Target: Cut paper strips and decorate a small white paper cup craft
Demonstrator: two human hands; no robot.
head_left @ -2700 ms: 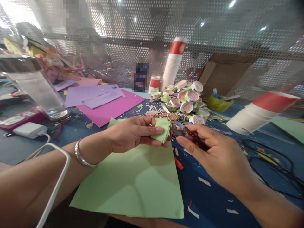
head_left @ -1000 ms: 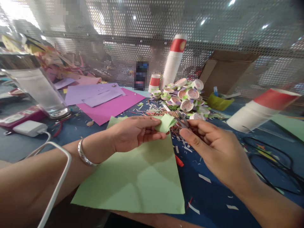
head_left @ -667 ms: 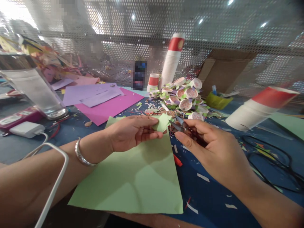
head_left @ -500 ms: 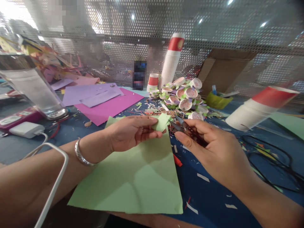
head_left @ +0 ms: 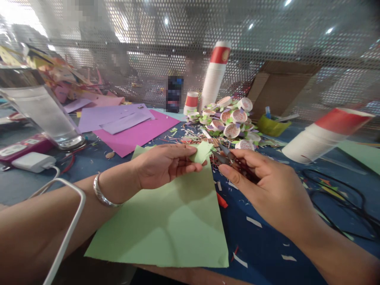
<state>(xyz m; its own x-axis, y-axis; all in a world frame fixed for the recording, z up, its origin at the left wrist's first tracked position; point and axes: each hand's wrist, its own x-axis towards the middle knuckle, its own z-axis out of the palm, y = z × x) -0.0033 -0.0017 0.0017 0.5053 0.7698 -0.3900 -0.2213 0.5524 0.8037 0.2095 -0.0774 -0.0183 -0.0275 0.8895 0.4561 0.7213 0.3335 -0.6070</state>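
My left hand [head_left: 166, 164] pinches a small folded piece of light green paper [head_left: 202, 151] between thumb and fingers, above a large light green sheet [head_left: 166, 225] lying on the blue table. My right hand [head_left: 267, 186] is closed round a small pair of scissors [head_left: 230, 156], whose blades point left at the edge of the folded piece. A silver bangle sits on my left wrist.
A pile of decorated paper-cup discs [head_left: 231, 124] and paper scraps lies behind the hands. Stacked red-and-white cups stand upright [head_left: 216, 77] and lie at right [head_left: 326, 136]. Pink and purple sheets [head_left: 130, 126], a glass [head_left: 47, 114], a white charger [head_left: 32, 161], black cables [head_left: 341, 194].
The folded green piece has been turned slightly in my left hand, and the scissors have moved up against its right edge. Both hands stay in much the same place.
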